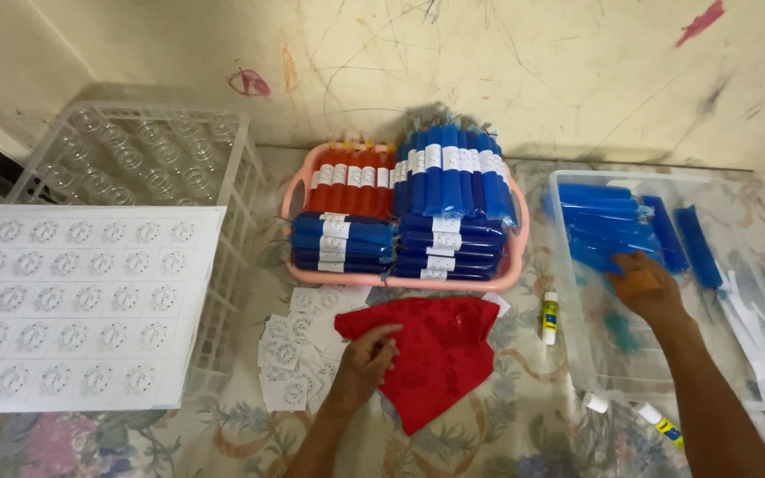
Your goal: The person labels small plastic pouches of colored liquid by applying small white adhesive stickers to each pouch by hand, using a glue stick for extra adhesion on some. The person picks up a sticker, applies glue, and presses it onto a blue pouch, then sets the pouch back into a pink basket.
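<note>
A red cloth (436,358) is spread on a table with a flowery cover (524,416), and the left hand (367,357) is laid on its left edge with the fingers curled down on the cloth; whether the cloth is pinched cannot be told. The right hand (646,285) is reached into a clear plastic tub (577,354) on the right, and its fingers are pressed on a pile of blue tubes (599,226) that lie inside the tub. An orange patch is seen on the back of that hand. The two hands are kept well apart, one on each side. Just beside the left hand, small white paper labels (289,345) are scattered on the table, partly under the cloth. A pink basket (453,281) is set behind the cloth, against the wall, and it is filled with blue tubes and red tubes (351,181) wrapped with white labels. A glue stick (549,317) is stood between the cloth and the tub, and another glue stick (661,425) is laid near the front of the tub. A big white sheet of round stickers (73,305) is rested on a white plastic crate (223,177) at the left.
</note>
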